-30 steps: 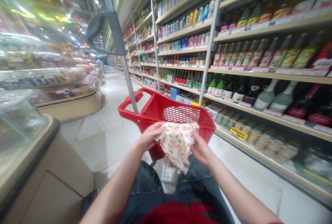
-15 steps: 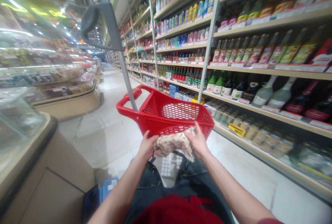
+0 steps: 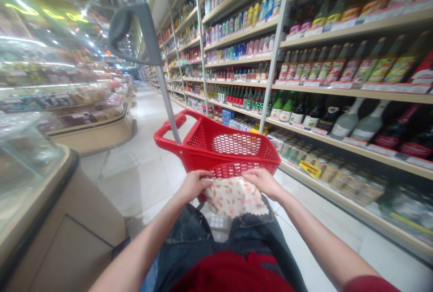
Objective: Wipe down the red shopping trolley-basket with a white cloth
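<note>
left hand (image 3: 195,184) pinches one upper corner of a floral cloth (image 3: 235,198), and right hand (image 3: 263,182) pinches its top edge towards the other end, in the head view. the cloth hangs on the near side of the red basket (image 3: 196,159), above the dark jeans (image 3: 184,233). to my eye the gripping and opening out are done: it lies spread fairly flat, zigzag edge downward, neither folded nor set down, with release not yet done. some fingertips are tucked out of sight, and i cannot tell whether the lower edge touches the jeans. cloth and hands hide part of the basket's near wall; the grey pole (image 3: 167,98) is cut off at the top, and the labels on the bottles (image 3: 350,67) are too blurred to read.
</note>
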A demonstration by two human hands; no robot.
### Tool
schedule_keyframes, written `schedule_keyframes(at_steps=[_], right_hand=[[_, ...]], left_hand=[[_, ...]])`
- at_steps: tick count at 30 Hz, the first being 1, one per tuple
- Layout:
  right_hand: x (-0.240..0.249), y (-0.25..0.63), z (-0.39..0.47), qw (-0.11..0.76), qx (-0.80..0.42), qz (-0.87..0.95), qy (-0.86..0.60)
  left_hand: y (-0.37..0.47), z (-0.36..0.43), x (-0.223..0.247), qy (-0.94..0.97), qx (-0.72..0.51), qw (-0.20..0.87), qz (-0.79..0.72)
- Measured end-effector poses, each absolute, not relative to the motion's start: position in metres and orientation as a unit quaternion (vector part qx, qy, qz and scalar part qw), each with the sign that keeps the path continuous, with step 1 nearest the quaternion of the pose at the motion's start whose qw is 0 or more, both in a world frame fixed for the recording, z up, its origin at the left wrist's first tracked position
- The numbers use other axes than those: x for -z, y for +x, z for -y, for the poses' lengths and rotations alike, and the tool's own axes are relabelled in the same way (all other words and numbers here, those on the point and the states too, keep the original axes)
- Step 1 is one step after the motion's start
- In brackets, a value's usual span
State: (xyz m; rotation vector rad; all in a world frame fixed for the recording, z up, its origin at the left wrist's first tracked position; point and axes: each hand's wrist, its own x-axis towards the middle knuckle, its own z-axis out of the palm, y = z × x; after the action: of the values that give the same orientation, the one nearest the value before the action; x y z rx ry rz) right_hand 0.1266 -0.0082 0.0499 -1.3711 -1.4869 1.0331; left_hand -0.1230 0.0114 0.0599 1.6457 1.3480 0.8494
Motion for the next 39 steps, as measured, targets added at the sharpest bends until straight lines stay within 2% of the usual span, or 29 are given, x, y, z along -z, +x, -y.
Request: schedule_keyframes(at_steps=[3,6,8,10,13,15,18,21,23,26,28,31,34,37,39], right_hand=[[-0.056,0.128,0.008,0.342,-0.368,0.681,-0.533],[-0.062,0.129,0.005,0.256,-0.242,0.773,-0.528],[-0.063,0.129,0.001,0.277,-0.145,0.787,-0.532],[-0.060,0.127,-0.005,0.319,-0.117,0.775,-0.533],[-0.052,0.114,-0.014,0.371,-0.228,0.705,-0.560],[-0.044,0.100,-0.016,0.399,-0.291,0.650,-0.578],[-0.037,0.078,-0.012,0.462,-0.357,0.597,-0.551],[-0.037,0.066,-0.004,0.561,-0.479,0.500,-0.453],[-0.040,0.066,-0.001,0.601,-0.531,0.435,-0.409],[-0.044,0.069,0.001,0.599,-0.590,0.389,-0.377],[-0.044,0.070,0.001,0.575,-0.614,0.403,-0.361],[-0.042,0.068,0.001,0.590,-0.526,0.456,-0.408],[-0.037,0.065,0.004,0.596,-0.310,0.585,-0.454],[-0.030,0.064,0.013,0.493,-0.094,0.755,-0.421],[-0.025,0.063,0.020,0.405,-0.004,0.812,-0.420]], left_hand=[[-0.122,-0.009,-0.070,0.770,-0.263,0.239,-0.529],[-0.119,-0.007,-0.079,0.822,-0.157,0.112,-0.537],[-0.118,-0.011,-0.083,0.823,-0.157,0.050,-0.543],[-0.117,-0.017,-0.085,0.808,-0.167,0.035,-0.564],[-0.111,-0.023,-0.084,0.753,-0.171,0.093,-0.629],[-0.100,-0.020,-0.080,0.725,-0.220,0.118,-0.642],[-0.076,-0.005,-0.072,0.747,-0.319,0.163,-0.560],[-0.060,0.009,-0.066,0.761,-0.375,0.297,-0.439],[-0.061,0.010,-0.066,0.699,-0.430,0.404,-0.405],[-0.073,0.002,-0.068,0.546,-0.544,0.464,-0.437],[-0.079,-0.002,-0.066,0.499,-0.534,0.512,-0.451],[-0.078,-0.001,-0.055,0.477,-0.432,0.623,-0.445],[-0.070,0.001,-0.044,0.405,-0.457,0.656,-0.443],[-0.069,-0.001,-0.046,0.290,-0.518,0.718,-0.362],[-0.073,-0.002,-0.050,0.250,-0.515,0.762,-0.303]])
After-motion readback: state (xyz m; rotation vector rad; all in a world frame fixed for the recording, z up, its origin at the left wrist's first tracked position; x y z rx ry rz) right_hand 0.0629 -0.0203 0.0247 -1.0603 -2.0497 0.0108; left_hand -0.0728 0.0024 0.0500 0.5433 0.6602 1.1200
